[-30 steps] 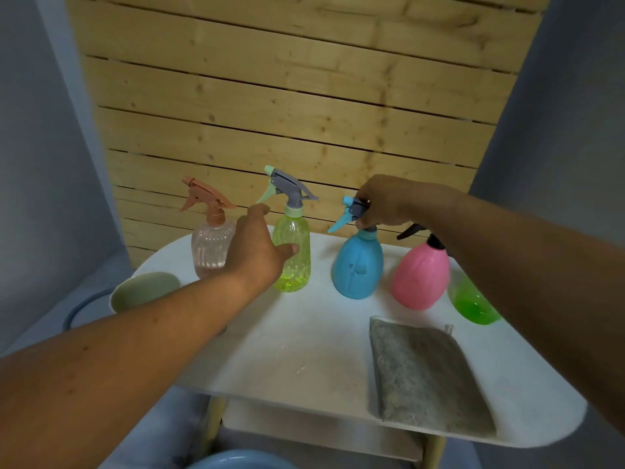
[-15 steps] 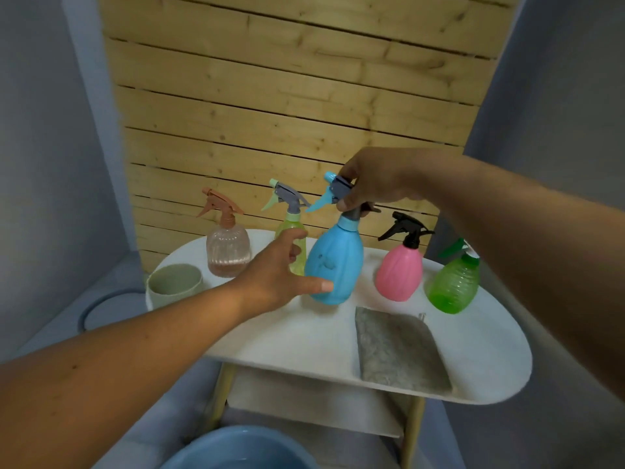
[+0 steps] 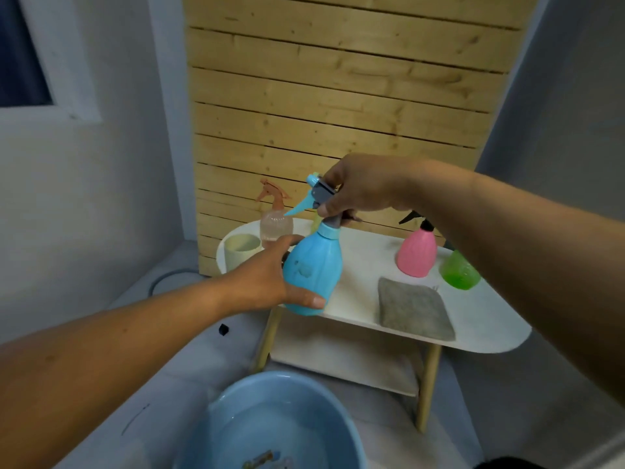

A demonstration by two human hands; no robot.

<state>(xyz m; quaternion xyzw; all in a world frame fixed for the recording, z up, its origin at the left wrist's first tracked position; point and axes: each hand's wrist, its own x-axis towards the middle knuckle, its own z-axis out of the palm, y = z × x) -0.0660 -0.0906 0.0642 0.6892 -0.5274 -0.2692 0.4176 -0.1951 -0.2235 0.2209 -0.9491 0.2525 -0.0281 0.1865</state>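
Observation:
A blue spray bottle (image 3: 314,265) with a grey and light-blue trigger head hangs in the air over the left front edge of the white table (image 3: 487,319), tilted a little. My right hand (image 3: 358,187) grips its spray head from above. My left hand (image 3: 267,279) wraps round the bottle's lower body, thumb across the front near the base.
On the table stand a peach spray bottle (image 3: 275,221), a pale cup (image 3: 241,250), a pink spray bottle (image 3: 416,252), a green bottle (image 3: 459,272) and a grey cloth (image 3: 414,309). A blue basin (image 3: 270,424) holding water sits on the floor below. A wooden slat wall rises behind.
The blue bottle has been lifted off the table and brought toward me and left. My left hand has moved from beside the bottle to holding its body. The view has pulled back.

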